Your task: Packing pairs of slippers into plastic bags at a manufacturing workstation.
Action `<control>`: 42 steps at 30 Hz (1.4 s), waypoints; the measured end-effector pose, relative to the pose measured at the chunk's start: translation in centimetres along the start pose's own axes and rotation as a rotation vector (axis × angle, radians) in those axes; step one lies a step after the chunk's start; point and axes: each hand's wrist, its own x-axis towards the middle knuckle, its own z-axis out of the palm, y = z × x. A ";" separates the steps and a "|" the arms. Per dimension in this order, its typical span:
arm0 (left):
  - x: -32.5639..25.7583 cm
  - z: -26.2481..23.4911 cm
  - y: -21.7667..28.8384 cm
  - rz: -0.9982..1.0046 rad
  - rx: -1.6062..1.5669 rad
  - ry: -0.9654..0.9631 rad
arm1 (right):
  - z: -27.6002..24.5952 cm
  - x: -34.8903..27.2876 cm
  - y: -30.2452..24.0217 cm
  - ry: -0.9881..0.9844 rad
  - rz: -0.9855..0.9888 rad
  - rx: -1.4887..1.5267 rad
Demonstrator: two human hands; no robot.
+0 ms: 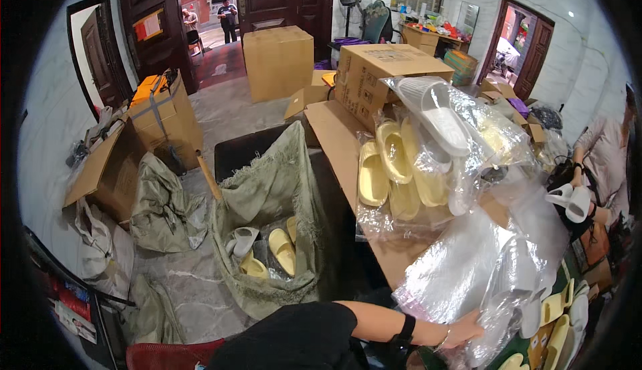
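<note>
My left hand (pixel 463 330) reaches in from the lower edge, its fingers closed on a clear plastic bag (pixel 491 335). Pale grey slippers (pixel 516 269) show through the plastic beside it. Beneath lies a stack of shiny clear bags (pixel 455 263) on the cardboard-topped table. Further back on that table, bagged yellow slippers (pixel 394 152) and a bagged white slipper (pixel 441 119) are piled up. Loose yellow slippers (pixel 554 310) lie to the right of my hand. My right hand does not show.
Left of the table stands an open green woven sack (pixel 267 296) with yellow and grey slippers inside. Cardboard boxes (pixel 277 65) stand behind and at the left. A co-worker (pixel 605 159) at the right holds white slippers (pixel 572 199). A red seat (pixel 167 355) is at the lower left.
</note>
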 end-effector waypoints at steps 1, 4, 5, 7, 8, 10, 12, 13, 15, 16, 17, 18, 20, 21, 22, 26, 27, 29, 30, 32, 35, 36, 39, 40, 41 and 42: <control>-0.4 0.7 1.7 -0.008 0.003 -0.012 | -0.2 -1.0 1.5 0.007 0.121 -0.003; -1.0 2.4 7.9 -0.065 -0.152 -0.115 | -0.2 -2.5 4.4 0.000 0.202 0.071; 0.6 2.0 8.2 -0.052 -0.208 -0.124 | -0.1 -2.6 4.5 -0.001 0.224 0.154; 5.3 2.4 9.2 -0.102 -0.374 -0.346 | -0.8 -2.8 5.0 0.086 0.291 0.105; 4.1 0.3 13.2 0.040 -0.206 -0.394 | 0.1 -2.4 4.0 -0.006 0.302 0.120; 5.8 0.4 18.4 0.139 -0.097 -0.381 | 0.2 -1.3 2.3 -0.075 0.347 0.046; 6.5 -0.2 24.7 0.245 -0.227 -0.287 | 0.6 -2.2 3.8 -0.130 0.257 -0.037; 6.6 0.0 27.6 0.285 -0.275 -0.310 | 0.3 -2.5 4.3 -0.117 0.260 -0.038; 7.1 1.3 32.2 0.438 -0.356 -0.245 | 0.3 -2.5 4.4 -0.144 0.276 -0.046; 8.6 0.6 34.3 0.507 -0.357 -0.227 | 0.2 -2.4 4.0 -0.120 0.274 -0.034; 9.7 0.4 36.1 0.563 -0.364 -0.230 | -0.1 -2.4 4.2 -0.134 0.306 -0.008; 10.7 0.0 37.8 0.618 -0.382 -0.155 | -0.3 -2.5 4.6 -0.130 0.271 -0.039; 12.8 -2.8 40.8 0.687 -0.395 -0.071 | -0.3 -2.8 5.1 -0.134 0.229 -0.057; 12.7 -6.5 42.7 0.828 -0.306 0.070 | 0.2 -2.9 5.1 -0.168 0.235 -0.046; 12.6 -8.7 43.8 0.945 -0.224 0.202 | 0.6 -2.9 5.1 -0.192 0.249 -0.056; 12.2 -16.3 43.1 0.705 0.140 0.953 | 1.1 -2.4 4.7 -0.233 0.233 -0.002; 12.8 -16.0 41.8 0.661 0.078 0.868 | 0.8 -2.3 4.5 -0.221 0.240 -0.019; 13.0 -15.4 40.1 0.600 0.170 0.886 | 0.4 -2.0 3.9 -0.264 0.329 -0.087; 12.8 -14.8 39.8 0.599 0.169 0.883 | 0.4 -1.9 3.9 -0.262 0.329 -0.088; 12.2 -13.2 39.2 0.541 0.111 0.817 | 0.1 -2.1 3.9 -0.281 0.407 -0.142; 11.4 -11.9 38.8 0.635 0.121 0.884 | -0.1 -2.0 4.1 -0.329 0.376 -0.083; 10.8 -12.8 39.1 0.789 0.302 0.891 | 0.0 -2.0 4.1 -0.345 0.367 -0.070; 9.3 -7.9 31.8 1.098 0.821 0.873 | -1.0 -2.5 4.8 -0.325 0.403 -0.123; 5.9 -6.0 28.8 1.242 0.909 0.682 | -1.2 -2.8 5.2 -0.334 0.389 -0.135; 2.4 -5.5 26.0 1.173 0.998 0.404 | -1.2 -2.9 5.2 -0.345 0.385 -0.150; -0.9 -5.8 23.2 1.093 1.060 0.110 | -0.9 -2.6 5.2 -0.390 0.366 -0.187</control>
